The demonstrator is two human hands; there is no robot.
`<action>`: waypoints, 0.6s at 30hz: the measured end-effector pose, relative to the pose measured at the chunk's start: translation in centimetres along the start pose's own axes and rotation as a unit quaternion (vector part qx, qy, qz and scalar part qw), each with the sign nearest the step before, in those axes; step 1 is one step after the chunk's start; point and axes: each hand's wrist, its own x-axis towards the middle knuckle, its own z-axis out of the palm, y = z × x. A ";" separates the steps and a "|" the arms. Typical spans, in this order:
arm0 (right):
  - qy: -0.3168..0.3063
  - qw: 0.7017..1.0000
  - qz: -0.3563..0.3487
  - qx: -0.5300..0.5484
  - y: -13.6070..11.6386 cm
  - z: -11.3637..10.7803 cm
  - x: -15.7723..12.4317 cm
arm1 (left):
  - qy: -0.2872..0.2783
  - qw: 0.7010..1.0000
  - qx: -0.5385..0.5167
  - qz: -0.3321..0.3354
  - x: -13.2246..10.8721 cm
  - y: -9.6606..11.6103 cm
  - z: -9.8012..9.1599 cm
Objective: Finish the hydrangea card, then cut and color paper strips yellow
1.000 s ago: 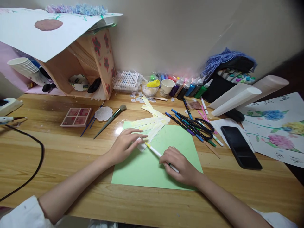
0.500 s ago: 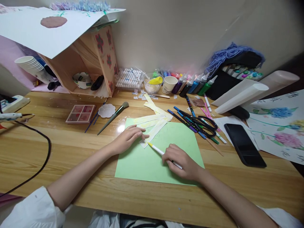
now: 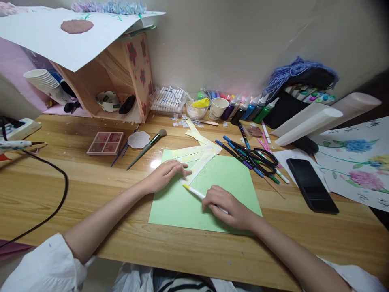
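My right hand (image 3: 226,207) is closed around a white marker (image 3: 197,193) with a yellow tip, which points left and touches the near end of a paper strip. That strip belongs to a fan of white paper strips (image 3: 204,159) coloured with pale yellow patches. My left hand (image 3: 167,175) lies across the near strips with its fingers stretched out, pressing on the paper. Part of the strips is hidden under those fingers. Beneath both hands lies a light green sheet (image 3: 173,211) on the wooden table.
Black scissors (image 3: 263,160) and several pens lie right of the sheet, beside a phone (image 3: 311,184). On the left are a makeup brush (image 3: 148,148), a flower-shaped palette (image 3: 138,140) and a pink palette (image 3: 105,143). A paper cup (image 3: 218,108) and paint bottles (image 3: 249,110) line the wall.
The marker tip has moved slightly left and down along the strip's end, with my right hand following. My left hand stays on the strips. The view has shifted a little.
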 end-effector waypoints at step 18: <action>-0.029 0.999 0.030 -0.020 -0.3 0.2 0.6 | 0.010 0.999 -0.046 -0.011 -0.1 -0.3 0.2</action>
